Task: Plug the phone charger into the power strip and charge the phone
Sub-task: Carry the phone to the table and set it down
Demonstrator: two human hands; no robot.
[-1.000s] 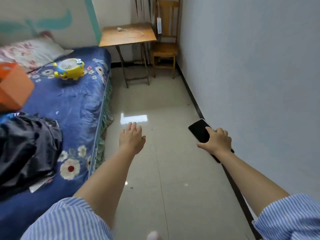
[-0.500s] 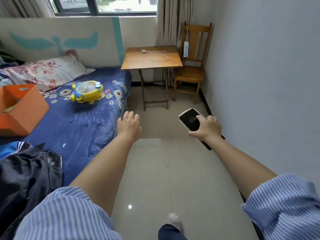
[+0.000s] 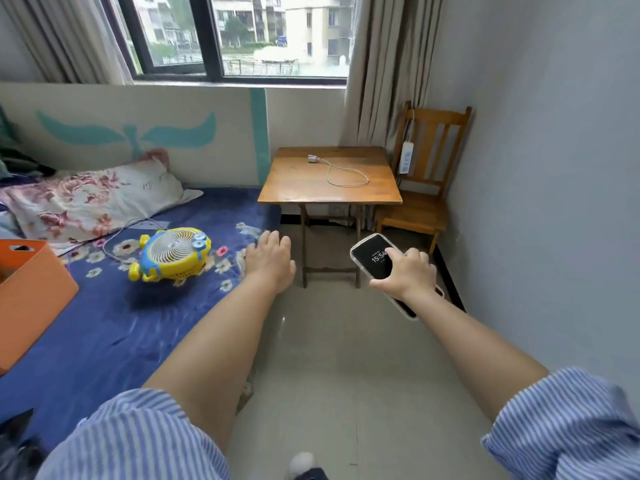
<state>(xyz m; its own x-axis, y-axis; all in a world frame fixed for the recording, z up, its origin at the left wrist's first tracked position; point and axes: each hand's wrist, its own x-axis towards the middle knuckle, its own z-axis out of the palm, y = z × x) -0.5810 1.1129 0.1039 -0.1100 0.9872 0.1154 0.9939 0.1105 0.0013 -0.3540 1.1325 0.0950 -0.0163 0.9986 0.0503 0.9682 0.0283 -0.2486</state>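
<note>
My right hand (image 3: 407,273) grips a black phone (image 3: 372,255) whose lit screen shows a clock, held out over the floor. My left hand (image 3: 270,263) is stretched forward, empty, with its fingers apart. A white charger plug (image 3: 313,158) with its looped cable (image 3: 346,174) lies on the small wooden table (image 3: 294,188) ahead. A white power strip (image 3: 406,156) hangs on the back of the wooden chair (image 3: 422,209) to the right of the table.
A bed with a blue flowered sheet (image 3: 114,327) runs along the left, with a yellow toy fan (image 3: 171,254), a pillow (image 3: 90,199) and an orange box (image 3: 29,289) on it. A grey wall (image 3: 547,202) stands close on the right. Tiled floor (image 3: 346,358) lies between.
The view has risen from the floor to the window, and the table and chair have come nearer. The phone's screen has lit up. Both arms stay stretched forward.
</note>
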